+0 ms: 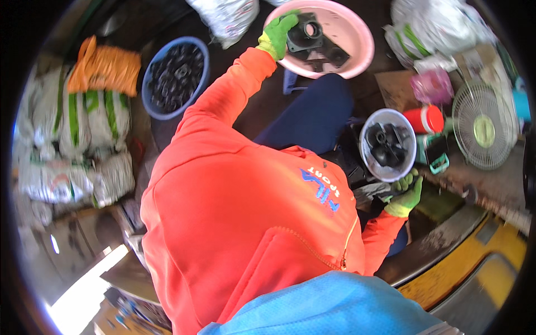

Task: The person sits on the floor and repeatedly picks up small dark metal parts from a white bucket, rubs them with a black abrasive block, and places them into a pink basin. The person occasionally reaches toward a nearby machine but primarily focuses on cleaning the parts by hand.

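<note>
Presently | pink basin (357,42) at far reach, holding black parts for picking | blue tub (152,92) of black pieces set aside | grey bowl (365,148) close by | left hand (277,34) clamped on black square flanged part (306,34) over the basin | right hand (406,192) curled under the bowl, grip unclear.

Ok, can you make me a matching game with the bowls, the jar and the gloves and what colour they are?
Things:
1. big bowl with the flat black parts
2. bowl full of small black rings
3. jar by the fan
4. gloves, left hand and right hand

Colours:
A. red
B. green
C. pink
D. blue

Pairs: 1-C, 2-D, 3-A, 4-B
</note>
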Demonstrator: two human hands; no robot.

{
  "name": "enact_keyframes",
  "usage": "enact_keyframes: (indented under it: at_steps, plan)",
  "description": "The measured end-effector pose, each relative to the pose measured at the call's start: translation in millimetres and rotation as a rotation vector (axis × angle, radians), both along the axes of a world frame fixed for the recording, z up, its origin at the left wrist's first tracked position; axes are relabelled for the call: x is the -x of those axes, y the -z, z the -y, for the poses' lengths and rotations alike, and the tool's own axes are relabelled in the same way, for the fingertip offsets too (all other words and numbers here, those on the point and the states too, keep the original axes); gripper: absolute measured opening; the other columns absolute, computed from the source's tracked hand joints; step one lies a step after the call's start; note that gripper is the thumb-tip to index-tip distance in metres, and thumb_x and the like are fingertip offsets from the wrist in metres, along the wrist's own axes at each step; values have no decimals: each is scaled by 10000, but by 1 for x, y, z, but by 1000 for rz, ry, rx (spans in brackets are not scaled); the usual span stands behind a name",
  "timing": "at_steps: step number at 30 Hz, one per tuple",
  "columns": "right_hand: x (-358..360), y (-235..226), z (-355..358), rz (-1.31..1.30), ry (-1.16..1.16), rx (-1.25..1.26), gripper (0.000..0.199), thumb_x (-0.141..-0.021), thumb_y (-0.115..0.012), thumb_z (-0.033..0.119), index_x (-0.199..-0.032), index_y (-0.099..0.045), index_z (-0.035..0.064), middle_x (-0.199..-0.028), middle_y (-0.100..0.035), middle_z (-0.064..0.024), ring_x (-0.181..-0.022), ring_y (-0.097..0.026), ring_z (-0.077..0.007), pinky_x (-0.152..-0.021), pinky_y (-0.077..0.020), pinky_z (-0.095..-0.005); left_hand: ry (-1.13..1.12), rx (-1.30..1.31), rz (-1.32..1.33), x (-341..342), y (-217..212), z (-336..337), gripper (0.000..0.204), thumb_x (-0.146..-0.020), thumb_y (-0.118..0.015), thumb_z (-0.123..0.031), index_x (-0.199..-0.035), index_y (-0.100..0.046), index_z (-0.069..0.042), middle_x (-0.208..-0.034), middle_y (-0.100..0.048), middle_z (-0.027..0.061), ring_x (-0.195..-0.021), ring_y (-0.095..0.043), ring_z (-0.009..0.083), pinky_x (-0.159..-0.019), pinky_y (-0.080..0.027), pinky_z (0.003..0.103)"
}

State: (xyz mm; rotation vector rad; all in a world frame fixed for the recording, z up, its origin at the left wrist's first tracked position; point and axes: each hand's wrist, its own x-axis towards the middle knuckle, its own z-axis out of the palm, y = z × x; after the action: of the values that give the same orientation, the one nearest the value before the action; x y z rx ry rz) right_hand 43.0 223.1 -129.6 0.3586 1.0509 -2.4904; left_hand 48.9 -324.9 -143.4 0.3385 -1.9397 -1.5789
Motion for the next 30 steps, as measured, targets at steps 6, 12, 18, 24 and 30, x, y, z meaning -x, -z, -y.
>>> enact_keyframes:
  at_steps: [6,12,18,24,30]
  plan:
    - [33,49,-31,99,-34,-98,204,-954,-494,270,-1010,-551,82,-807,-541,-30,-683,-523,-165,-615,-462,-290,31,667,1324,-176,195,52,433,-921,-489,-363,-1214,-592,-61,-1176,-638,124,-1060,-613,294,-892,-481,411]
    - [45,53,-34,309,-171,-136,156,-962,-457,173,-993,-556,56,-827,-562,-48,-696,-533,-173,-641,-490,-345,-84,246,1753,-260,347,102,570,-772,-659,-556,-1192,-645,-170,-1240,-626,57,-1144,-594,229,-936,-487,361]
    - [34,15,-28,234,-338,-21,222,-897,-527,74,-1103,-555,-4,-918,-614,-86,-773,-591,-171,-702,-511,-295,-453,915,1567,-279,235,238,397,-839,-600,-420,-1138,-653,-164,-1171,-648,57,-1100,-604,240,-929,-462,408]
    - [32,19,-28,161,-221,-88,235,-876,-579,64,-1108,-587,32,-939,-644,-74,-773,-614,-161,-674,-534,-270,-54,1616,1423,-213,118,208,264,-926,-470,-213,-1110,-659,-226,-1183,-610,-59,-1180,-522,144,-990,-363,357]
    - [39,21,-27,37,-289,-8,253,-943,-552,125,-1182,-554,40,-989,-613,-86,-796,-594,-160,-661,-528,-268,358,1662,972,-127,126,92,161,-847,-551,-162,-916,-695,-183,-1063,-636,-17,-1064,-572,164,-890,-461,330]
